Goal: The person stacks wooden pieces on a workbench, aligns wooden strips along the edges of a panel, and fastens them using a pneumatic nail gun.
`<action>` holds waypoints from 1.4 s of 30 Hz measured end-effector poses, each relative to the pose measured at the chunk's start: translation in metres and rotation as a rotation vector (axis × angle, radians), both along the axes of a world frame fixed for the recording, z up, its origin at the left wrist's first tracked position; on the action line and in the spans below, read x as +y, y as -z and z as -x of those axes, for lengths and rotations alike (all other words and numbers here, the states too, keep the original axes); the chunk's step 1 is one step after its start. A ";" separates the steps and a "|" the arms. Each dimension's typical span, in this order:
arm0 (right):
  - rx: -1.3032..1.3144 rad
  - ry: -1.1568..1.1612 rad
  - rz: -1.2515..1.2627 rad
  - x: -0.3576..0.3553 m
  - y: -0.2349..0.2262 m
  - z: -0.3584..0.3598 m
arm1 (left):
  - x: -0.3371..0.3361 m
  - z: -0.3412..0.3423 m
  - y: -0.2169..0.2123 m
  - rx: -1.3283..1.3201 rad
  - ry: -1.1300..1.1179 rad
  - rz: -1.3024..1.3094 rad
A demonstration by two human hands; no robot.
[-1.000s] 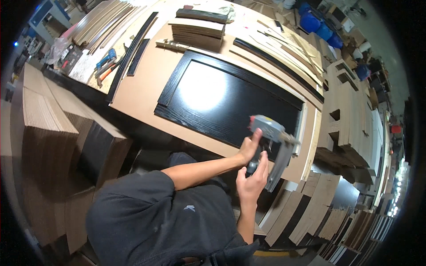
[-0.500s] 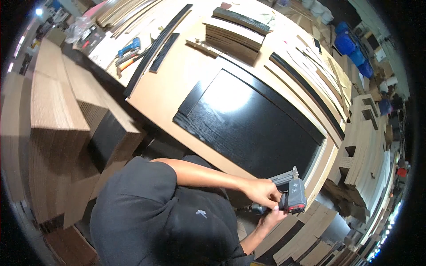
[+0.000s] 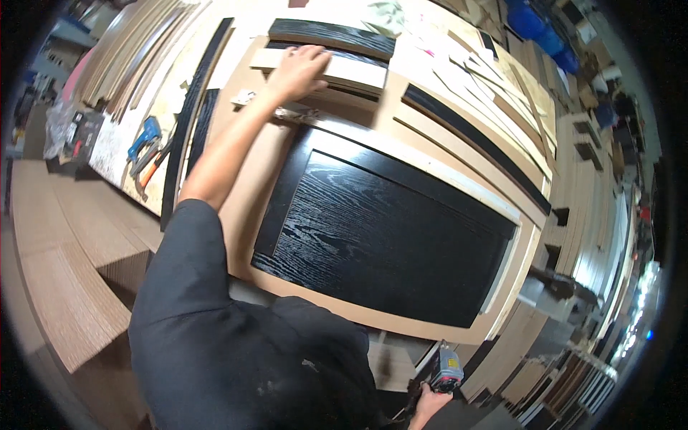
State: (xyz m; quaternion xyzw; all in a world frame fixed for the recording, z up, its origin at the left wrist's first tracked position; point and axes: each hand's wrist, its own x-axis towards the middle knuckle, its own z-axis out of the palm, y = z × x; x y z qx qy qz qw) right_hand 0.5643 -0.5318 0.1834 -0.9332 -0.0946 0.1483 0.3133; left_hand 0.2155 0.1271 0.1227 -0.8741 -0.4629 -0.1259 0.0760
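Observation:
My left hand (image 3: 297, 74) reaches across the workbench to a stack of black-faced wood strips. Its fingers curl over the top strip (image 3: 351, 77), which shows a pale edge; the thumb's contact is hidden. Low on the right, off the bench's near edge, my right hand (image 3: 430, 405) holds a grey and red nail gun (image 3: 448, 369) by its handle, nose toward the bench. Between the hands lies a black wood-grain panel (image 3: 387, 229) with black framing strips along its left and far sides. A pale strip (image 3: 499, 276) runs along its right end.
Long black strips (image 3: 476, 147) lie beyond the panel and at left. A blue tool (image 3: 145, 137) and an orange-handled hammer (image 3: 149, 172) rest near the bench's left edge. Tall board stacks (image 3: 72, 287) stand on the left; more boards (image 3: 584, 193) lie at right.
My left hand has left the nail gun and gone far forward to the strip stack. My right hand has lowered the nail gun away from the panel's right corner.

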 end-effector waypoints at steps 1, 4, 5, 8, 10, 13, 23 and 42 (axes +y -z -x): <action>0.093 0.003 0.128 0.010 -0.011 0.007 | 0.011 0.008 0.012 -0.010 0.074 -0.087; 0.222 0.154 -0.049 0.030 -0.021 0.030 | 0.020 0.012 0.022 -0.052 0.215 -0.125; 0.189 0.173 -0.129 0.033 -0.021 0.031 | 0.014 0.012 0.009 -0.052 0.193 0.009; 0.168 0.233 -0.204 0.005 -0.004 0.018 | -0.053 -0.034 -0.024 -0.268 0.116 0.114; 0.155 0.263 -0.169 -0.001 -0.005 0.007 | -0.106 -0.085 -0.052 -0.141 -0.059 0.518; 0.136 0.197 -0.102 -0.004 -0.005 -0.012 | -0.185 -0.146 -0.016 -0.400 -0.014 0.964; 0.165 -0.062 -0.072 -0.039 0.046 -0.123 | -0.386 -0.409 0.102 -0.812 -0.026 1.211; 0.248 -0.246 -0.029 -0.015 0.081 -0.296 | -0.377 -0.448 0.112 -0.054 0.448 0.673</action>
